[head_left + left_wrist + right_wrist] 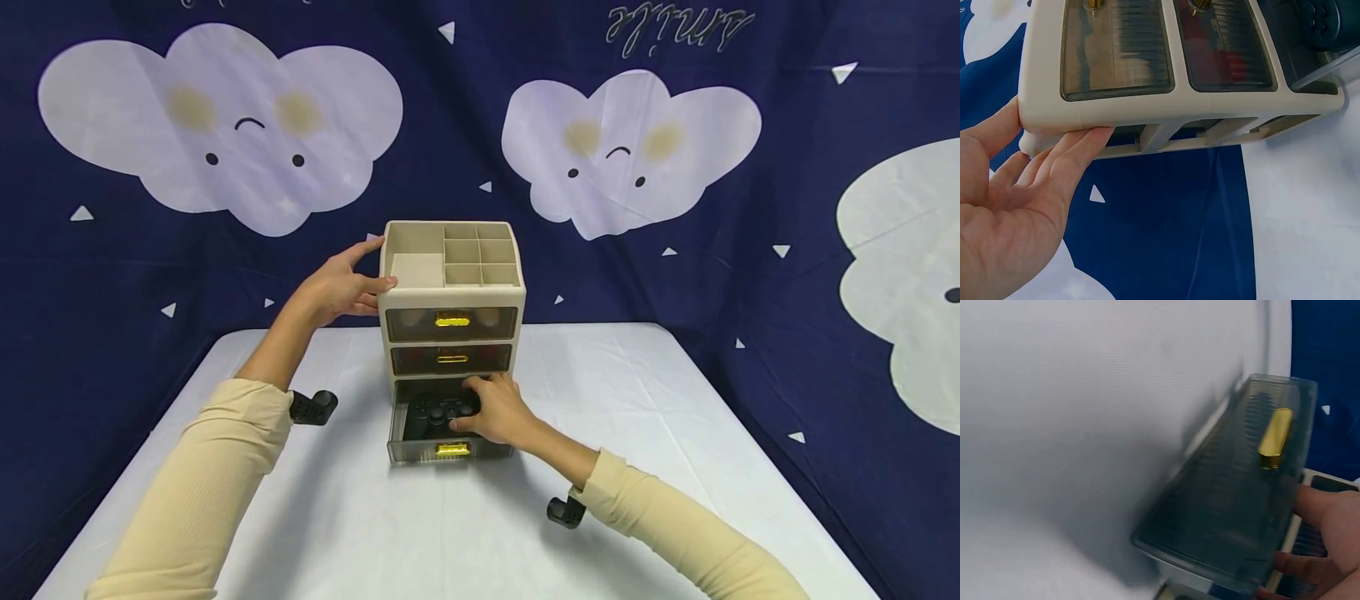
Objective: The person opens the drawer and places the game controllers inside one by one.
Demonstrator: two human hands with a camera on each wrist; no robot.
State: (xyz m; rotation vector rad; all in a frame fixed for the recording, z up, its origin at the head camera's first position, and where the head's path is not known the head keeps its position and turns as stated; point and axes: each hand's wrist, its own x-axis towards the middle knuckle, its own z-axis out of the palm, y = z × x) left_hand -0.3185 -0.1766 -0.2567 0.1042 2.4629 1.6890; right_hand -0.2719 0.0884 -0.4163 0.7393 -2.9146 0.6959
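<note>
A cream desktop drawer organizer point(452, 297) stands on the table, with its transparent bottom drawer point(412, 452) pulled out. My left hand point(337, 287) rests against the organizer's upper left side, fingers fairly straight and spread, as the left wrist view also shows. In the drawer lies a black game controller point(433, 414). Reaching in from the right, my right hand point(498, 408) holds the controller's right end between thumb and fingers. The drawer front partly hides that hand point(1329, 544) in the right wrist view.
Two upper drawers with gold handles point(452, 319) are closed; dim contents show behind their tinted fronts. Open compartments point(480, 254) form the organizer's top. A white cloth covers the table point(600, 400). Behind hangs a dark blue curtain point(457, 108) with cloud prints.
</note>
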